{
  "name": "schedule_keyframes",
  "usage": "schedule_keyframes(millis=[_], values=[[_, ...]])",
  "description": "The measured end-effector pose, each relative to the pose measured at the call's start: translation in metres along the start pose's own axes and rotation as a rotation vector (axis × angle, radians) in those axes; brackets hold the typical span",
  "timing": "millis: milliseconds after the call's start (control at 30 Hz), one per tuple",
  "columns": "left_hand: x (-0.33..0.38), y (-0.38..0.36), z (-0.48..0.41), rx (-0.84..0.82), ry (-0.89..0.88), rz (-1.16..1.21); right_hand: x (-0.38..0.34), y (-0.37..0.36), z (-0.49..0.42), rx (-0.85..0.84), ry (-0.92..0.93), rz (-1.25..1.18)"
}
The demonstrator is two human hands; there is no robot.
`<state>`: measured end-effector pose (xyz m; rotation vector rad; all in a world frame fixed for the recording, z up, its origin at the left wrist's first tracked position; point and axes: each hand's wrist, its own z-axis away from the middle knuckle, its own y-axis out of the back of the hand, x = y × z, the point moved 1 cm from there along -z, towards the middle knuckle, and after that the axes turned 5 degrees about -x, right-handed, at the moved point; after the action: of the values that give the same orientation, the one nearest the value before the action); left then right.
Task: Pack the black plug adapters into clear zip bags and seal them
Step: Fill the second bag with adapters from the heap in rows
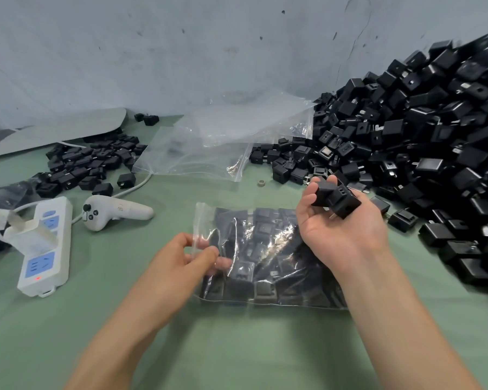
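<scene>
There are two bare hands. The left hand (186, 260) pinches the open edge of one clear plastic zip bag (265, 263) between thumb and fingers, and some fingertips show through the plastic. The right hand (341, 226) is turned palm up. Its curled fingers hold what look like two small black square plug adapters (335, 197) above the far right corner of the bag. The metal pins that show point down toward the palm.

The bag lies flat under and between both hands. Its long side runs from the left hand across to the right wrist, and its mouth faces the left hand. It is packed with black adapters in rows, too dark and shiny to count.

Right of the right hand is one big heap of loose black adapters (420, 130), far too many to count. Beyond the left hand is one smaller heap of black adapters (88, 164). Between the two heaps, beyond both hands, lies a loose pile of empty clear bags (209, 142). One tiny pale ring (262, 182) sits just beyond the right hand.

Left of the left hand are one white power strip (47, 249) with a red light on, and one white handheld controller (116, 211).

Everything rests on a flat green table (237, 347). Behind it is a pale grey-blue wall (181, 52) with dark marks.
</scene>
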<state>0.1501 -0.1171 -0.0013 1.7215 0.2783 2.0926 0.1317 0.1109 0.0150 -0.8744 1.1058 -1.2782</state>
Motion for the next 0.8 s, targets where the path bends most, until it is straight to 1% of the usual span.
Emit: schedule_keyframes(millis=[133, 300, 467, 633, 700, 767, 800], values=[[-0.001, 0.009, -0.004, 0.015, 0.014, 0.033, 0.001, 0.001, 0.001, -0.009, -0.014, 0.001], [-0.001, -0.004, -0.003, -0.055, 0.02, 0.012, 0.0, -0.001, 0.002, -0.009, -0.012, 0.003], [0.0, 0.008, -0.002, -0.057, 0.003, 0.033, 0.004, -0.003, 0.004, -0.023, -0.017, 0.013], [0.002, -0.001, -0.001, -0.098, -0.005, -0.018, 0.009, -0.007, 0.005, -0.03, 0.001, 0.01], [0.003, 0.002, -0.001, -0.111, 0.001, 0.007, 0.012, -0.009, 0.005, -0.041, -0.003, -0.006], [0.003, 0.008, -0.002, -0.052, 0.004, 0.062, 0.013, -0.01, 0.006, -0.05, -0.01, -0.02], [0.002, 0.01, -0.003, 0.016, -0.004, 0.077, 0.014, -0.01, 0.007, -0.054, -0.013, -0.022]])
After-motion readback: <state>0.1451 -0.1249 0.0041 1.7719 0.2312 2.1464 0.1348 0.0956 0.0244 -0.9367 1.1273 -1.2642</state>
